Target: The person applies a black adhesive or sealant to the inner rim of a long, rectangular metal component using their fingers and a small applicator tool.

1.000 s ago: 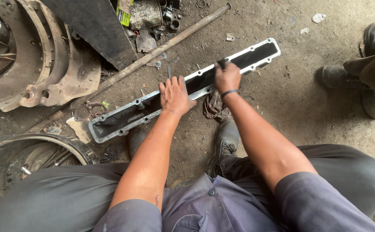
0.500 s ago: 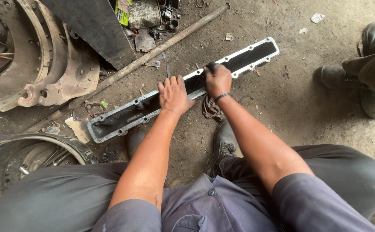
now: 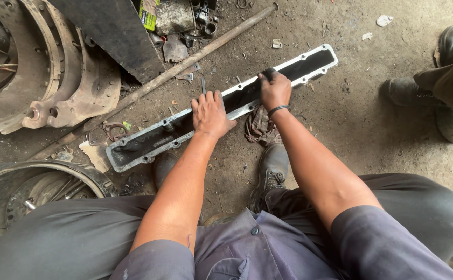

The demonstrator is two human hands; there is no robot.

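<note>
Left hand (image 3: pixel 211 115) presses flat on the long metal cover (image 3: pixel 148 141); right hand (image 3: pixel 274 89) grips a dark tool inside it. A slip could scrape knuckles on the cover's rim.

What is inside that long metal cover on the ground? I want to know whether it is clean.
The long metal cover shows a dark, blackened hollow with nothing loose visible. The left hand and right hand cover its middle, so that stretch cannot be seen.

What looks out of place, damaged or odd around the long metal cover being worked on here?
The long metal cover lies straight on the dirt floor, its inside blackened, with a crumpled rag beside it. The left hand presses it flat; the right hand holds a dark object against it. Small metal scraps litter the ground above. Nothing looks broken.
</note>
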